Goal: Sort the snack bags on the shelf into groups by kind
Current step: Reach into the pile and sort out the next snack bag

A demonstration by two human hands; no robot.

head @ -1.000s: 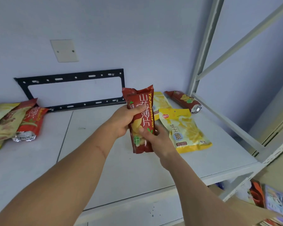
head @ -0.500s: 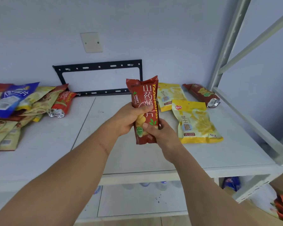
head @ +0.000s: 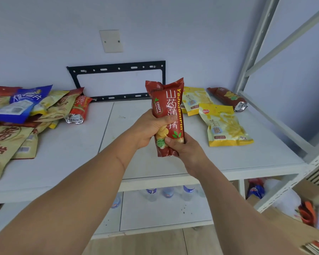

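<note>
The white shelf (head: 173,162) carries an unsorted heap of snack bags (head: 24,116) at its left end, with red, tan, yellow and blue packs overlapping; the kinds at the bottom of that heap cannot be made out with certainty. On the right side two yellow bags (head: 226,126) lie near each other, and a dark red bag (head: 226,96) lies alone at the back right corner. Held upright above the middle of the shelf, clear of its surface, is a red yam-crisp bag (head: 167,115). The left hand (head: 149,129) grips it about mid-height, thumb across the front. The right hand (head: 182,146) holds its lower end, fingers curled round the pack. Step in hand: identifying one bag and assigning it to a group. Judged by colour and print, it appears to match the dark red bag at the back right; the next move calls for carrying it there and laying it beside that bag, apart from the yellow pair.
</note>
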